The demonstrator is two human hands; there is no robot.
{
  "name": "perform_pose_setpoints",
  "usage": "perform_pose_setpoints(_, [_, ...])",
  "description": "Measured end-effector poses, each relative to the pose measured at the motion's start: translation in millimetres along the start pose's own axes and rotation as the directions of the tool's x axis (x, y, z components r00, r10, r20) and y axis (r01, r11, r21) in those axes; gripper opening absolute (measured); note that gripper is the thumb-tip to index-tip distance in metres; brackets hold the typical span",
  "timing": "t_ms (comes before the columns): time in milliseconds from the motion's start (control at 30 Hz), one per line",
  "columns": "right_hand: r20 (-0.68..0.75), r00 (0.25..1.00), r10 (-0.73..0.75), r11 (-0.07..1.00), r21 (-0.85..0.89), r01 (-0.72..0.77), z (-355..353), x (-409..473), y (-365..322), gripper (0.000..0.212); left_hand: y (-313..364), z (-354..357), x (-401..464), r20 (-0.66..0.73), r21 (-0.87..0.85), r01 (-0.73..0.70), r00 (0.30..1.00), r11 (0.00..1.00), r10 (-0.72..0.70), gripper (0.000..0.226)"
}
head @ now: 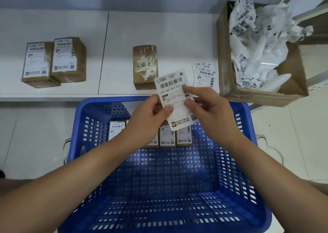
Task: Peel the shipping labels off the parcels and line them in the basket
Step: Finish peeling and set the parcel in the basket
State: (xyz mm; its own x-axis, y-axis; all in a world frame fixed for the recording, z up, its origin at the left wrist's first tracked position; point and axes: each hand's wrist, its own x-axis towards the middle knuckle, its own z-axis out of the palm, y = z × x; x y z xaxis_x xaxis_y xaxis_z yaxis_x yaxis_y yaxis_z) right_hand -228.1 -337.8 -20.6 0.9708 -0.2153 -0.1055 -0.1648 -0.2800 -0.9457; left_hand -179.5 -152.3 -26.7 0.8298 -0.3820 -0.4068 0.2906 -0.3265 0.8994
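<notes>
Near the middle of the frame, the left hand (150,115) and right hand (211,108) pinch a white label (174,97) by its two sides, above the blue basket (248,144).

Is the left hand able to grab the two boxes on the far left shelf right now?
Probably not yet. The left hand is busy holding the shipping label with the right hand. The path to the two labelled boxes looks open otherwise.

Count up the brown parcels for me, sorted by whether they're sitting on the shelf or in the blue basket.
On the shelf, label on: 2
On the shelf, label torn off: 1
In the blue basket, at least partly visible: 4; the hands may hide more.
Total: 7
</notes>
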Motion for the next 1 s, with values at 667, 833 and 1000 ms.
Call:
perform_pose_setpoints(667, [-0.160,0.983,0.089,0.996,0.009,-0.089,-7,11,6,0.029,-9,-38,26,-0.303,0.132,-0.049,0.949,0.990,0.088,0.003])
perform_pose_setpoints(833, [-0.122,0.987,0.107,0.993,-0.038,-0.113,-1,9,10,0.028,-27,-61,73,-0.448,0.139,0.023,0.893,0.990,0.042,0.042])
perform_pose_setpoints(1000, [-0.125,0.984,0.129,0.991,-0.022,-0.133,-3,8,11,0.026,-38,-77,128,-0.412,0.051,0.207,0.896,0.977,-0.168,0.096])
